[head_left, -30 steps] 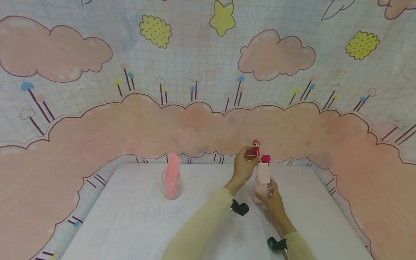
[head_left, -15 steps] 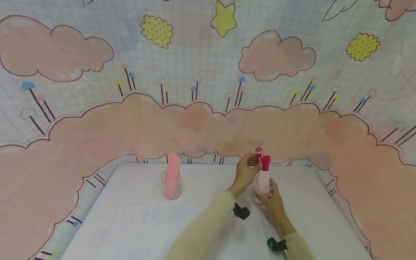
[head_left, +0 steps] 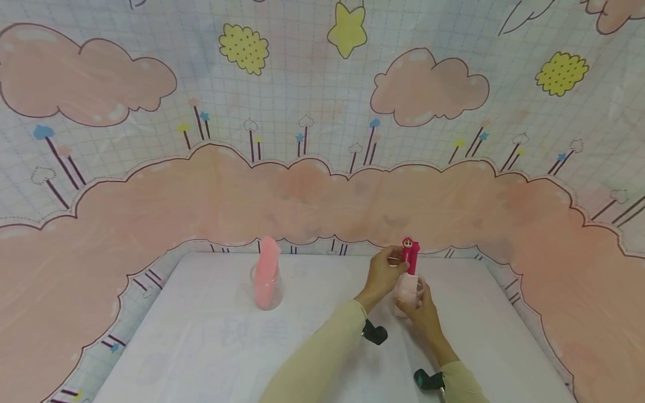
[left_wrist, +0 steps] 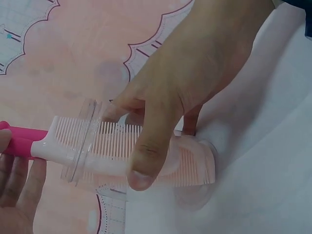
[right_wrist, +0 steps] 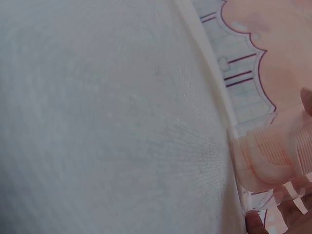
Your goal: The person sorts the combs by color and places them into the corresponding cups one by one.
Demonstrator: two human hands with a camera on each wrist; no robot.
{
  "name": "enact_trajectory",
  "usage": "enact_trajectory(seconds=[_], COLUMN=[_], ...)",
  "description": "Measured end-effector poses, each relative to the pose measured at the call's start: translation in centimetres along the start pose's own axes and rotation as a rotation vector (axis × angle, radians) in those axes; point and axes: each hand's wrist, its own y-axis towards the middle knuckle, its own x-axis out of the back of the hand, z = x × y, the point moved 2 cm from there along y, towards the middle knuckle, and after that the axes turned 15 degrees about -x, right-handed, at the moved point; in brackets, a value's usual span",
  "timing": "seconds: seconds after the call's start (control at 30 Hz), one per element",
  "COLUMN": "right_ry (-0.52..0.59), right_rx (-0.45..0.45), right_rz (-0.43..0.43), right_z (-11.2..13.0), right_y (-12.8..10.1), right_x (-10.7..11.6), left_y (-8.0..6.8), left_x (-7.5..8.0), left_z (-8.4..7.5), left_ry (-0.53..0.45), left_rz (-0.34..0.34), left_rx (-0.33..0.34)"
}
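Observation:
My left hand (head_left: 383, 275) pinches the red handle of a pale pink comb (head_left: 407, 257), topped with a small round face. The comb stands in a clear cup (head_left: 403, 290), its teeth showing through the wall in the left wrist view. Beside it in the cup is a second comb (head_left: 415, 254), with a red flower-topped handle. My right hand (head_left: 425, 313) grips the cup from the near side. In the left wrist view its thumb and fingers wrap the cup; the right wrist view catches the cup's lower part (right_wrist: 258, 170) and a few fingertips.
Farther left on the white table (head_left: 201, 336) stands another clear cup (head_left: 277, 294) with a long flat pink thing (head_left: 267, 268) leaning in it. A patterned cloth (head_left: 302, 196) with clouds hangs behind the table's far edge.
My left hand has moved down and slightly right, lowering the comb into the cup until its handle lies beside the flower-topped one. The right hand and cup stay in place.

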Motion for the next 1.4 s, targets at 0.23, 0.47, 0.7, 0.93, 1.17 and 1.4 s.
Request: enact_trajectory(seconds=[0.23,0.47,0.7,0.93,1.17,1.4], right_ry=[0.001,0.006,0.011,-0.002,0.005,0.006], right_rx=[0.000,-0.010,0.017,-0.003,0.019,0.031], right_rz=[-0.001,0.003,-0.007,-0.012,-0.019,-0.020], right_z=[-0.06,-0.05,-0.12,-0.13,-0.06,0.09], right_y=[0.03,-0.08,0.11,0.00,-0.12,-0.02], right_x=[-0.06,-0.04,-0.12,-0.03,-0.08,-0.05], left_y=[-0.26,-0.25,-0.27,-0.37,-0.71,-0.79], left_x=[0.01,0.04,0.41,-0.09,-0.35,-0.28], left_z=[-0.19,0.00,0.37,0.77,0.53,0.28], left_ry=[0.069,0.076,0.065,0.064,0.097,0.110], left_rz=[0.054,0.061,0.038,0.079,0.098,0.098], left_rx=[-0.013,-0.016,-0.025,-0.027,-0.054,-0.054])
